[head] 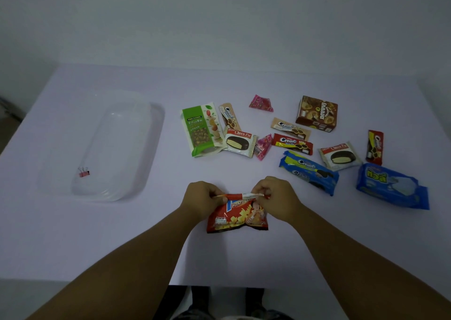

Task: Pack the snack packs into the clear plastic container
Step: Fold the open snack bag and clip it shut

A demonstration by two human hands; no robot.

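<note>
Two hands, left hand (203, 199) and right hand (275, 197), each grip pinching the folded top edge of a red potato snack bag (238, 216) at the near centre of the worktop (146, 246). Clear plastic container (136, 149) sits left, holding a pink binder clip (84, 172); other snack packs (292, 144) lie scattered at right.

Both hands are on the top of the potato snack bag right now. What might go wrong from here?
1. Both hands pinch the red potato snack bag at its folded top edge; it might tear or unfold.
2. A pink binder clip lies in the clear container; packs may bury it.
3. The container looks shallow, so a dozen-odd packs may overflow.
</note>
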